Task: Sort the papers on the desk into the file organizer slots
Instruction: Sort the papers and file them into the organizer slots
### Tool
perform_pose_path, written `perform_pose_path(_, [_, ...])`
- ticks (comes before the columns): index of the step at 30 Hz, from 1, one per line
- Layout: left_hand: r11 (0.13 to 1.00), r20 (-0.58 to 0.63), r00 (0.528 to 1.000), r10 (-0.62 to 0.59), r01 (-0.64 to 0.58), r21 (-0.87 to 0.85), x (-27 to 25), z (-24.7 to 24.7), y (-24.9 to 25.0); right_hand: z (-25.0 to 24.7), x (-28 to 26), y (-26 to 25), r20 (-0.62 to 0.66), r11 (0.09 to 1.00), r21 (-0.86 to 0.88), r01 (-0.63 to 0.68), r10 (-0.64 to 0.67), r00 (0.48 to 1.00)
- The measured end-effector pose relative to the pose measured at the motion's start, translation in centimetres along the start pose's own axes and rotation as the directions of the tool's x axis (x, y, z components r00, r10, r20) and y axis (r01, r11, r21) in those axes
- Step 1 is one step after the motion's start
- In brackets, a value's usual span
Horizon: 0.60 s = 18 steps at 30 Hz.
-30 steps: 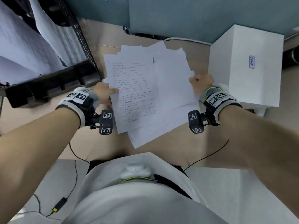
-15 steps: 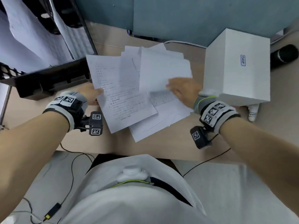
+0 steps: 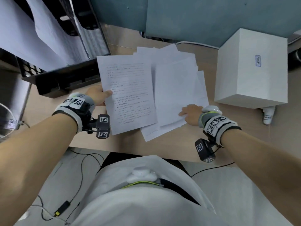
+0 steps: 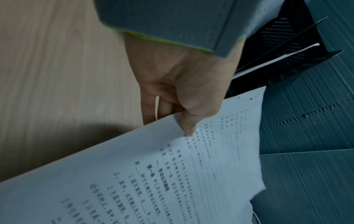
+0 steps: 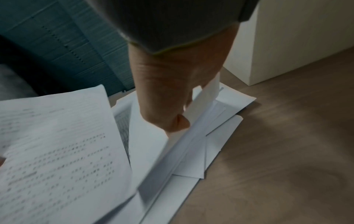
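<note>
My left hand (image 3: 99, 95) pinches the left edge of a printed sheet (image 3: 128, 95), thumb on top, and holds it tilted above the desk; the same sheet (image 4: 172, 174) fills the left wrist view under the left hand (image 4: 184, 97). My right hand (image 3: 189, 114) pinches the near edge of a blank sheet (image 3: 177, 92) and lifts it off the loose pile of papers (image 3: 154, 132). In the right wrist view the right hand (image 5: 172, 106) holds that raised blank sheet (image 5: 153, 151) over the pile (image 5: 220, 136). The black file organizer (image 3: 65, 79) stands at the left with papers in its slots.
A white box (image 3: 250, 70) stands right of the pile, with a small white bottle (image 3: 268, 116) at its near corner. A teal partition (image 3: 195, 17) backs the desk. Cables hang below the desk's near edge (image 3: 130, 149).
The left hand kept the printed sheet, drifting left and back. The right hand let go of the pile's right edge, reached over the papers, then drew back lifting a blank sheet by its near edge.
</note>
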<state>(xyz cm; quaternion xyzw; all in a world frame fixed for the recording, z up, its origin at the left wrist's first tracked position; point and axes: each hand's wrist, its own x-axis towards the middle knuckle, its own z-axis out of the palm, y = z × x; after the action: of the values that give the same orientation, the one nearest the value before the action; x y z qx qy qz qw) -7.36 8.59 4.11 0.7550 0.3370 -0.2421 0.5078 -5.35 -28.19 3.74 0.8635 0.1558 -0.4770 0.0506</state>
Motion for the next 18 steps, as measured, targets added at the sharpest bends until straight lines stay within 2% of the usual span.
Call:
perform_pose_path(1, [0.999,0.011,0.999,0.031,-0.032,0.020,-0.2,-0.3,0.3,0.0,0.0,0.1,-0.004,0.996,0.088,-0.002,0.003,1.000])
perform_pose_path(3, [0.996,0.053,0.995,0.080,-0.082,0.029,-0.7,-0.9,0.7,-0.4,0.3,-0.4,-0.110,0.942,0.335,0.026,0.012,0.994])
perform_pose_path(6, [0.990,0.082,0.986,0.142,-0.143,0.005,-1.2,-1.6,1.7,-2.5,0.7,-2.5,-0.318,0.801,0.571,0.182,0.012,0.948])
perform_pose_path(8, [0.982,0.056,0.980,0.190,-0.190,-0.003,-1.4,-2.2,2.3,-4.5,0.6,-5.2,-0.383,0.701,0.663,0.264,0.015,0.924])
perform_pose_path(11, [0.964,0.042,0.964,0.262,-0.264,0.026,-2.0,-2.4,3.4,-7.6,-0.3,-9.6,-0.346,0.519,0.792,0.323,-0.054,0.937])
perform_pose_path(13, [0.940,0.063,0.942,0.331,-0.334,0.063,-2.7,-2.2,4.6,-9.8,-1.1,-12.4,-0.298,0.441,0.835,0.329,-0.141,0.944])
perform_pose_path(16, [0.861,0.187,0.869,0.459,-0.486,0.148,-4.0,-1.3,6.5,-12.1,-2.2,-15.2,-0.291,0.412,0.842,0.350,-0.200,0.936])
perform_pose_path(18, [0.815,0.273,0.816,0.510,-0.560,0.151,-4.8,-1.3,7.2,-13.2,-2.4,-16.5,-0.320,0.421,0.831,0.363,-0.172,0.932])
